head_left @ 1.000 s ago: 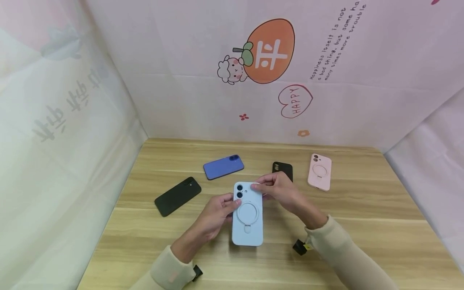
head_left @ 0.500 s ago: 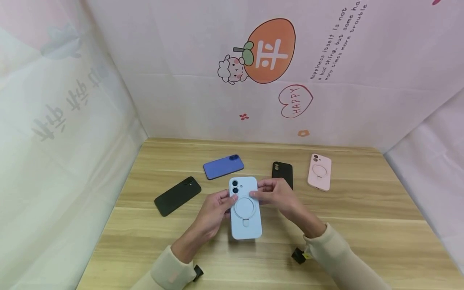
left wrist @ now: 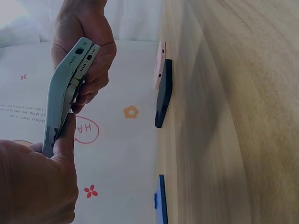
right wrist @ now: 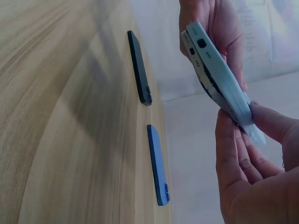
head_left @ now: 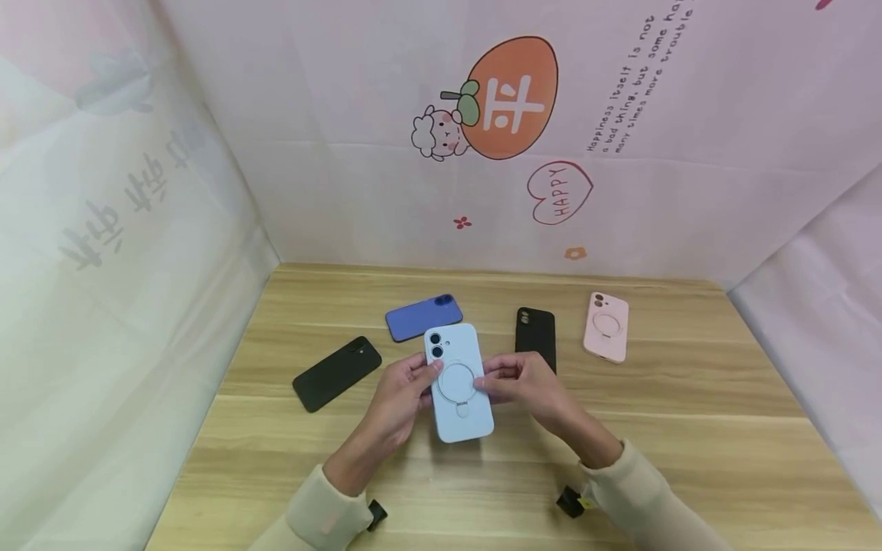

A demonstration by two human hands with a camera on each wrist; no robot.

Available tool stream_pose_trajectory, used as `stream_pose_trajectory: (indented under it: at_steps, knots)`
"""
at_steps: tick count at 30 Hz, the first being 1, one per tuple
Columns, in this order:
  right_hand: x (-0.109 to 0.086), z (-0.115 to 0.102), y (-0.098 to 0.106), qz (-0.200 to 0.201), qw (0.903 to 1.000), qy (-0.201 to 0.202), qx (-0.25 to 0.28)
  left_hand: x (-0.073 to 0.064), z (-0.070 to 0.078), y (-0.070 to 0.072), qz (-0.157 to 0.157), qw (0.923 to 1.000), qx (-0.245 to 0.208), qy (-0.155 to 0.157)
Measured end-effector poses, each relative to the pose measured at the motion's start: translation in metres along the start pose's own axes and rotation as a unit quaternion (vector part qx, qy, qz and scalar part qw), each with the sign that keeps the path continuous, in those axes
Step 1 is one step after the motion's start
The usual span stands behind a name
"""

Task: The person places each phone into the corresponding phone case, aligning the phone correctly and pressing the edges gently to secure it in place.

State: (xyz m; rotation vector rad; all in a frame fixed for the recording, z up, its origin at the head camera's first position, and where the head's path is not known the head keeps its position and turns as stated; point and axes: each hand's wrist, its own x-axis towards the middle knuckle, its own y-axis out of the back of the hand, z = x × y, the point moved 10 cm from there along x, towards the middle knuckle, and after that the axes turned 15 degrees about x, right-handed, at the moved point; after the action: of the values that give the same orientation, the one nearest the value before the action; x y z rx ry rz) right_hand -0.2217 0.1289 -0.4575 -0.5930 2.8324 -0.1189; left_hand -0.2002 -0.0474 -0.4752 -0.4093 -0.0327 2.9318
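Note:
A light blue phone case (head_left: 465, 425), with two camera openings and a ring stand, is held up over the table, back side up. A phone (right wrist: 195, 58) sits under it. At the bottom end a gap shows between phone and case, and their edges are apart there. My left hand (head_left: 400, 394) pinches the left edge, thumb on the back beside the ring and fingers underneath. My right hand (head_left: 534, 386) pinches the right edge, its thumb at the ring and fingers below.
On the wooden table (head_left: 241, 474) lie a black phone (head_left: 338, 373) at left and a blue phone (head_left: 422, 317) behind the hands. A black case (head_left: 536, 337) and a pink case (head_left: 607, 327) with a ring lie at right. A printed cloth (head_left: 372, 207) hangs behind.
The case and phone have moved away from me and slightly left, and tilted a little. My right hand has slid down the edge from the top corner to beside the ring.

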Motion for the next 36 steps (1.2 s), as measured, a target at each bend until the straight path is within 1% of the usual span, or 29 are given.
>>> stream_pose_trajectory:
  at_steps: [3,8,12,15,20,23,27,31,36]
  knots:
    - [0.0,0.001,-0.003,-0.008,1.0,0.005,0.001,0.0,0.002,0.001,0.005,1.0,-0.007,-0.002]
    - [0.0,-0.001,-0.007,-0.018,0.9996,0.015,-0.012,0.0,0.003,0.0,0.006,0.9997,-0.022,-0.007]
    - [-0.001,-0.002,-0.007,-0.014,0.9995,0.018,-0.023,0.0,0.001,-0.001,0.0,0.9996,-0.028,-0.004]
    - [-0.003,-0.004,-0.007,-0.021,0.999,0.022,-0.034,-0.001,0.0,-0.004,-0.015,0.9992,-0.036,-0.001]
    - [-0.006,-0.008,-0.009,-0.047,0.9967,0.036,-0.055,-0.002,-0.001,-0.008,-0.045,0.9977,-0.05,0.006]
    - [-0.008,-0.009,-0.01,-0.062,0.9957,0.038,-0.058,-0.002,0.0,-0.01,-0.059,0.997,-0.049,0.007]
    - [-0.011,-0.011,-0.012,-0.086,0.9932,0.038,-0.068,-0.003,0.0,-0.011,-0.08,0.9964,-0.029,0.003]
    - [-0.013,-0.013,-0.014,-0.112,0.9884,0.039,-0.095,-0.006,-0.001,-0.011,-0.102,0.9947,-0.011,0.001]
    - [-0.014,-0.018,-0.016,-0.143,0.9795,0.044,-0.135,-0.008,-0.003,-0.013,-0.124,0.9922,0.001,0.013]
